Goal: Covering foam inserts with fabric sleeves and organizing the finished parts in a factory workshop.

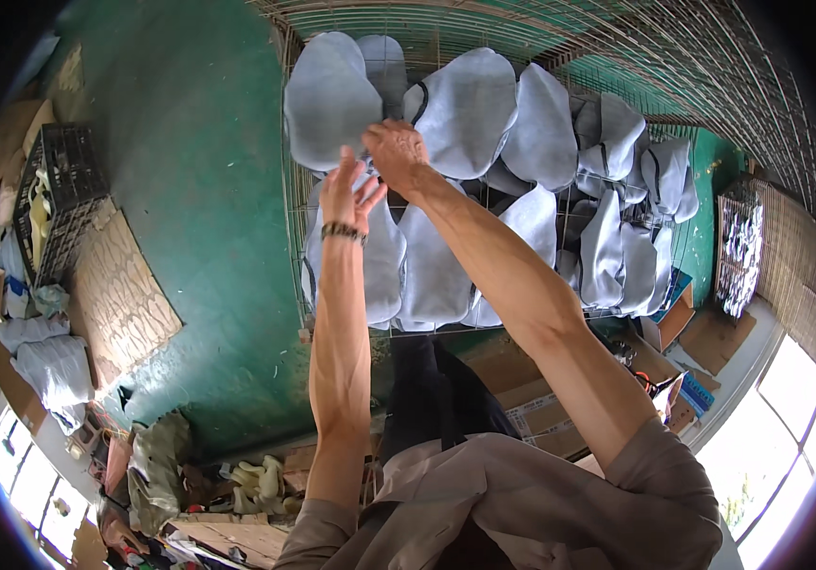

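Guide with the left hand [346,195], released, fingers spread, just beside the right hand [397,154], curled at the gap between a rounded grey fabric piece [332,104] and a dark-trimmed grey piece [470,114], both on the wire rack [296,237] at upper centre; cannot tell any grasp there. Handle edges lightly, without creasing fabric or dragging neighbours along.

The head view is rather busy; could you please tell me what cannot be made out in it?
1. Head view: palm of the right hand, hidden by its own back.
2. Head view: left part of the rear grey piece, covered by the front grey piece.
3. Head view: far end of the wire grid, cut off by the top edge.
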